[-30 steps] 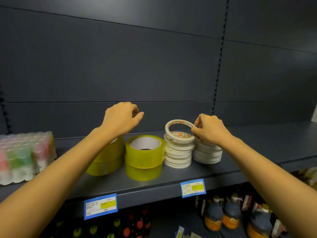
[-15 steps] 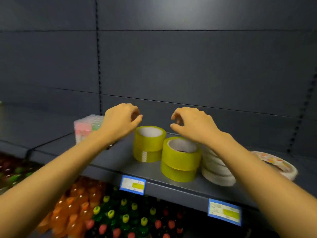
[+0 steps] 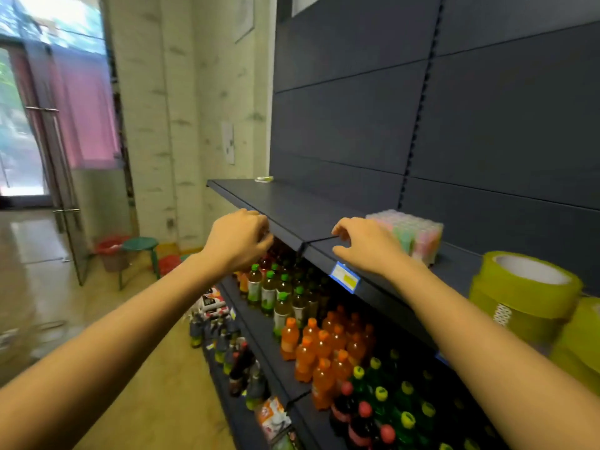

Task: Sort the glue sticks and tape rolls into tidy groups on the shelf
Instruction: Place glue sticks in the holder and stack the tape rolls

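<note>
The left hand (image 3: 238, 241) hovers at the shelf's (image 3: 285, 203) front edge, fingers loosely curled and empty. A small tape roll (image 3: 263, 179) lies at the shelf's far left end. The right hand (image 3: 367, 246) hangs over the edge, fingers bent apart, holding nothing. Just beyond it stands the wrapped glue-stick pack (image 3: 414, 232), then the stacked yellow tape rolls (image 3: 522, 287).

Daylight floods in from the glass door (image 3: 29, 131) at the upper left and blows out there, with glare on the floor (image 3: 42, 254). The dark shelf panels (image 3: 487, 108) stay dim. Motion blur softens everything; wide-angle distortion bends the edges.
</note>
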### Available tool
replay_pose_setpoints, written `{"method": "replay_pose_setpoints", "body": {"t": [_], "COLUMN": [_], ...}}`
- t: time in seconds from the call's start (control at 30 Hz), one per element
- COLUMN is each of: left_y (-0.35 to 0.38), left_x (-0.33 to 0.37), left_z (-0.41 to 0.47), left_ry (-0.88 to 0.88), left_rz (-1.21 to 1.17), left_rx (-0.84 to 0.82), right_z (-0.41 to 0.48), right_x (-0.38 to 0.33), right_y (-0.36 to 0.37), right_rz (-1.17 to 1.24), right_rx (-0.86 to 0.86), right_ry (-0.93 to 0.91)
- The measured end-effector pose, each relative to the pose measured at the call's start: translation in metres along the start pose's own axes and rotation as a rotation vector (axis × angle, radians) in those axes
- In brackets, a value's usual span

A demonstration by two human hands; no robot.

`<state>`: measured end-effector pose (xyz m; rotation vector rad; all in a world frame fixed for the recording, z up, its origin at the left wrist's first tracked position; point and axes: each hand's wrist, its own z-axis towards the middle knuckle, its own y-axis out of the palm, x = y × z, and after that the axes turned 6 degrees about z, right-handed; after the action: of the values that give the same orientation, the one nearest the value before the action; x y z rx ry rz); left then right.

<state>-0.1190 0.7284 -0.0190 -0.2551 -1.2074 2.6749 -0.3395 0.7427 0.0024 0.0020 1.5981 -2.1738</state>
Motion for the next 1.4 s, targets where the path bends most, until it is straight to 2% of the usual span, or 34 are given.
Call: {"method": "replay_pose_setpoints", "body": {"t": [0.33, 0.63, 0.97, 1.4], "left_y": [0.061, 0.132, 0.226, 0.354], "left_x": [-0.140, -0.260, -0.333, -0.427], "left_z": [0.058, 0.111, 0.183, 0.343], "left_ry": [-0.080, -0.066, -0.050, -0.035], "left_rz": [0.075, 0.081, 0.007, -0.064], "left_rx": [-0.054, -0.103, -0.086, -0.058], "right_z": [0.155, 0.278, 0.417, 0.638], "right_x": [-0.063, -0.103, -0.099, -0.052], "right_y": [0.066, 0.132, 0.185, 0.248], "right_rz": [-0.054, -0.076, -0.105, -0.081], "right_rx": [-0.037, -0.064, -0.066, -0.119], "right_ry": [-0.019, 0.032, 0.069, 0.216]}}
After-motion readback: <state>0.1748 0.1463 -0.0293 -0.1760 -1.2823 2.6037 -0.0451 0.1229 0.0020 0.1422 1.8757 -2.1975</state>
